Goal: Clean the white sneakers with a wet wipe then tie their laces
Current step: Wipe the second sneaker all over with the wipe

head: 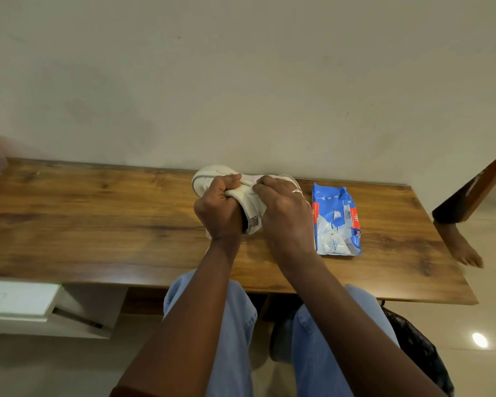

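A white sneaker (206, 179) lies on the wooden table (98, 219) near the wall, toe to the far left. My left hand (216, 207) grips its collar with curled fingers. My right hand (284, 213) is curled over the sneaker's right side, its fingertips pinching something white; whether that is a wipe or part of the shoe I cannot tell. A white lace loop (291, 179) peeks out behind my right hand. A second sneaker is not visible. A blue, white and red pack of wet wipes (337, 222) lies flat just right of my right hand.
The wall runs along the table's far edge right behind the sneaker. A dark wooden piece (470, 196) leans at the right, with someone's bare foot (464, 247) on the floor beside the table's right end. A white shelf (17, 299) sits below the table's left front.
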